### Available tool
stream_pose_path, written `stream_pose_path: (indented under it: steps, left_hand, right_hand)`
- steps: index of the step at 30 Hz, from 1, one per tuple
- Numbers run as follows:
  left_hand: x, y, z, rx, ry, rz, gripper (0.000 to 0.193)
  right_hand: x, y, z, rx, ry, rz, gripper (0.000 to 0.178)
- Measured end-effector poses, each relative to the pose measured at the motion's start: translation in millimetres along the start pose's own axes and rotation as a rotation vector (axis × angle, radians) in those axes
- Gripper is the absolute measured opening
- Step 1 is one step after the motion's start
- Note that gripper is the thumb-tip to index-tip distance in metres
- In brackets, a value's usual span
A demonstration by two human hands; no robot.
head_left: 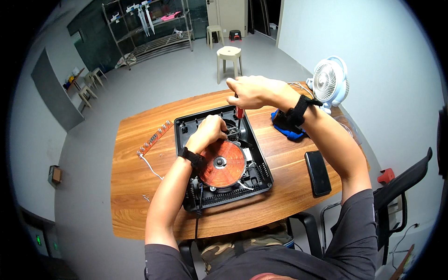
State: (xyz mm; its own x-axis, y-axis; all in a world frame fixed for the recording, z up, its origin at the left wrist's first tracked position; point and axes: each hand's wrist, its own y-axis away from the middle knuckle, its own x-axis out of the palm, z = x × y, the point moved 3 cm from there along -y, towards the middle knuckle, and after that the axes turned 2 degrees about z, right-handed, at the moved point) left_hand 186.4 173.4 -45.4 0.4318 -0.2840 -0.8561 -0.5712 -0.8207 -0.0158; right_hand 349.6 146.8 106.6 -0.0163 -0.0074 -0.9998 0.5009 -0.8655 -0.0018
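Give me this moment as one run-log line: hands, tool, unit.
right hand: grips red screwdriver upright, tip down in open black cooker base | left hand: rests inside base, above copper coil | phone: on table

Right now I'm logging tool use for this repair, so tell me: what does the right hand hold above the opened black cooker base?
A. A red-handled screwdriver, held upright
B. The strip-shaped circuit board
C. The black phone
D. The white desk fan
A: the right hand is closed around a red-handled screwdriver pointing down into the opened cooker base, while the phone, fan and circuit board strip lie untouched on the table.
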Motion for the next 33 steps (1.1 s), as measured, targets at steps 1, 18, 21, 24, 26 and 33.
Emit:
stream_pose_path:
  steps: [1, 18, 21, 24, 26, 33]
  left_hand:
    - [-1, 0, 0, -0.001, -0.002, -0.001, 0.031]
    - [1, -1, 1, -0.004, 0.007, 0.002, 0.03]
    - [-1, 0, 1, -0.043, 0.0, 0.008, 0.029]
    - [3, -1, 5, -0.066, -0.002, 0.019, 0.029]
    - [2, -1, 5, -0.056, -0.01, 0.014, 0.029]
    - [4, -4, 5, -0.034, -0.015, 0.009, 0.028]
  right_hand:
    - [0, 2, -1, -0.046, -0.015, -0.069, 0.027]
    - [3, 2, -13, -0.222, -0.027, 0.0, 0.035]
    - [-2, -3, -10, -0.099, -0.028, 0.099, 0.032]
    - [1, -4, -4, -0.011, 0.015, 0.076, 0.031]
    - [1, -2, -3, -0.023, -0.008, 0.049, 0.035]
    - [-2, -1, -7, -0.058, 0.016, 0.155, 0.037]
